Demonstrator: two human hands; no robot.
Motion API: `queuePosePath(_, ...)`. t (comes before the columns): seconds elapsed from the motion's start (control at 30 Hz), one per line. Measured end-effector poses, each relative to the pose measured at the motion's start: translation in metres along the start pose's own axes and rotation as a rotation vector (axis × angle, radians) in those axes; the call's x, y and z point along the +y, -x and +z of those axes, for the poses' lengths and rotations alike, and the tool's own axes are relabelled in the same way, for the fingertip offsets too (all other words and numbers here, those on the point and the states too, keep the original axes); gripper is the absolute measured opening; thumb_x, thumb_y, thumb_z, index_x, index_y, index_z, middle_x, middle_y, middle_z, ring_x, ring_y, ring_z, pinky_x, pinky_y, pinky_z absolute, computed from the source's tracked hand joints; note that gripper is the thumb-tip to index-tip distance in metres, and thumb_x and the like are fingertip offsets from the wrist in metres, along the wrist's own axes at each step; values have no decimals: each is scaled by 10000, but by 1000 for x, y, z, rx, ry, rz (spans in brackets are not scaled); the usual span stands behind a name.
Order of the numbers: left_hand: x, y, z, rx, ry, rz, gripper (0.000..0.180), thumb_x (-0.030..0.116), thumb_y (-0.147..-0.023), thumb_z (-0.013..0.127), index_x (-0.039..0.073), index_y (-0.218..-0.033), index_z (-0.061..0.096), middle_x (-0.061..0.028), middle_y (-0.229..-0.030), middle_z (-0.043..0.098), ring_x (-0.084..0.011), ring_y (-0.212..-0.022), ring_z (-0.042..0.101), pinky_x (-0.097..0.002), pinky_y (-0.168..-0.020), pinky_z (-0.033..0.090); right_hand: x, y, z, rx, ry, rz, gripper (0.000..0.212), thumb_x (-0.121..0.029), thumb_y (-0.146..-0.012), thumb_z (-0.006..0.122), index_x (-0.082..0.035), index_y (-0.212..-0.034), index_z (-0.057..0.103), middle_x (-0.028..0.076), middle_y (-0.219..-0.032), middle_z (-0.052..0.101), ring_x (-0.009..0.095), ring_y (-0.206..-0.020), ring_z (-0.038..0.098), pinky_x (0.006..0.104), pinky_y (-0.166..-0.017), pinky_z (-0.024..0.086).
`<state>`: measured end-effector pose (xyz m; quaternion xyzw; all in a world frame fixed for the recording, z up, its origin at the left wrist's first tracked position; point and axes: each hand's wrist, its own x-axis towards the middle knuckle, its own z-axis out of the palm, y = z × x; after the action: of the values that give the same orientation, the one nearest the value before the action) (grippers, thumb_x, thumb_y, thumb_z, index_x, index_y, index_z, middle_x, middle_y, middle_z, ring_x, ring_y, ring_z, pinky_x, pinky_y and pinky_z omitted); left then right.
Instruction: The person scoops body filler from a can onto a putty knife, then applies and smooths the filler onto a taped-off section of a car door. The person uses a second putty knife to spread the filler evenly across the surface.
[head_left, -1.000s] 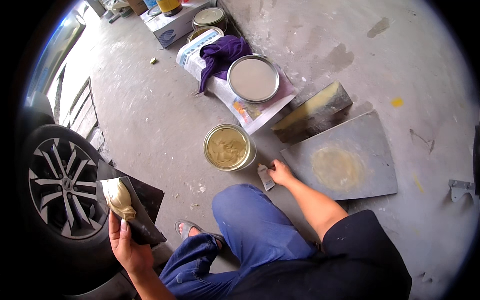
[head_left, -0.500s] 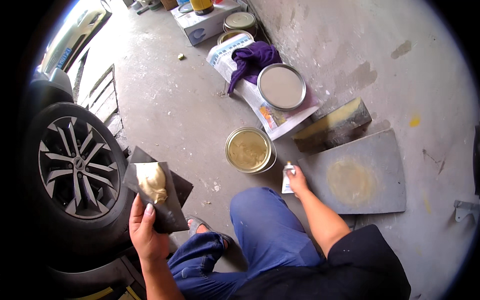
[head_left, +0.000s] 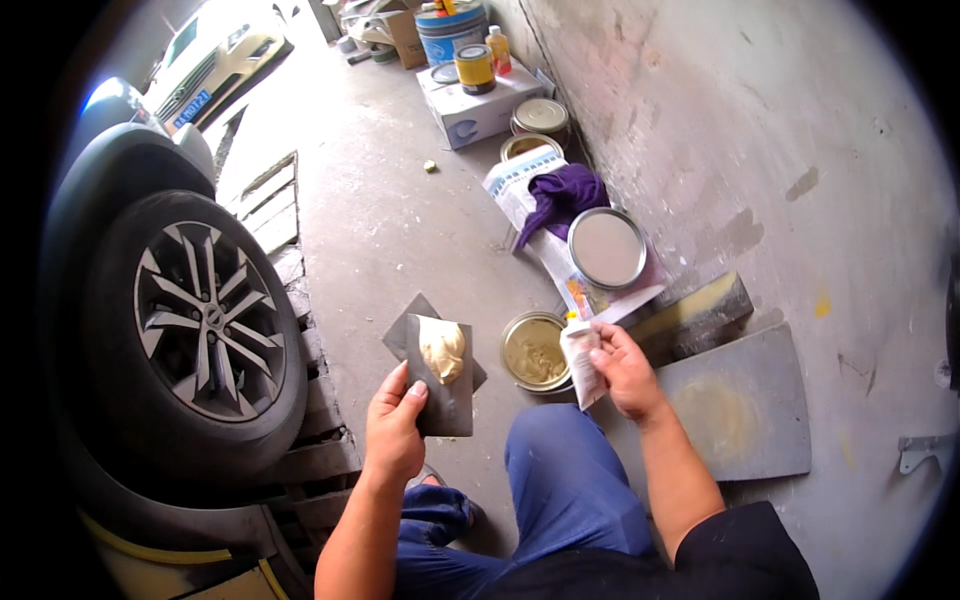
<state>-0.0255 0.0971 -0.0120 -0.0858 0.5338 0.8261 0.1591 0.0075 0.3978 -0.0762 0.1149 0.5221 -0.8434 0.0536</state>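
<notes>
My left hand (head_left: 396, 428) grips two thin dark putty spreaders (head_left: 447, 410), crossed one over the other, by their lower left edge. A mound of cream-coloured putty (head_left: 441, 348) sits on the upper one. In my right hand (head_left: 630, 376) is a white squeeze tube (head_left: 583, 365), pinched between thumb and fingers with its yellow cap end up. Just behind the tube stands an uncovered can of yellowish putty (head_left: 532, 350) on the floor, partly hidden by the tube.
A car wheel (head_left: 205, 310) fills the left side. Right of my knee lies a grey board (head_left: 770, 400) with a yellowish patch, beside a long block (head_left: 700, 305). Farther off, newspaper (head_left: 512, 185) carries a purple cloth (head_left: 562, 195) and a round lid (head_left: 607, 248). Cans and a white box (head_left: 475, 115) line the wall.
The tube has risen from beside the board to in front of the can, tilted upright. My left hand with the spreaders has come right, toward the middle. The whole view has shifted.
</notes>
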Motion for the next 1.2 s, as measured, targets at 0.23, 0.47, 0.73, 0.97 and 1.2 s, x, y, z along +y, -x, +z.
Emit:
queuePosePath(0.23,-2,-5,-1,6,-27,75,388,8,-948,466,-51,-1331,461,-100,-1234,586,-150,-1101,561,-289,-973,427,-19,-11,82,-286,105,-12,334,-130,-915,626,-71,-1202,466,96,-1134,591,145,-991,582,298,-846,475)
queuePosePath(0.47,-1,-1,-2,13,-172,185,378,17,-964,461,-49,-1337,450,-87,-1209,587,-132,-1075,558,-273,-952,439,-23,-13,104,-322,71,35,262,-30,-870,649,-25,-1078,489,101,-1102,601,142,-984,595,294,-852,501)
queuePosePath(0.73,-5,-2,0,-13,-211,214,371,2,-964,448,-38,-1333,459,-85,-1187,593,-123,-1058,559,-266,-930,447,-28,-6,117,-339,-21,98,341,-67,-908,614,-46,-1208,453,78,-1041,618,127,-926,602,267,-809,504)
queuePosePath(0.97,-7,-3,3,-15,-264,216,369,-21,-949,440,-32,-1314,487,-77,-1164,608,-113,-1047,559,-254,-915,448,-28,-5,120,-370,-106,125,367,-57,-956,531,-64,-1310,432,63,-1012,625,128,-889,609,255,-771,510)
queuePosePath(1.2,-8,-3,4,-5,-297,250,362,-7,-945,464,-27,-1304,502,-81,-1156,621,-111,-1034,566,-253,-907,452,-31,-5,121,-370,-112,133,325,-96,-979,501,-65,-1302,487,86,-972,622,153,-850,606,281,-760,512)
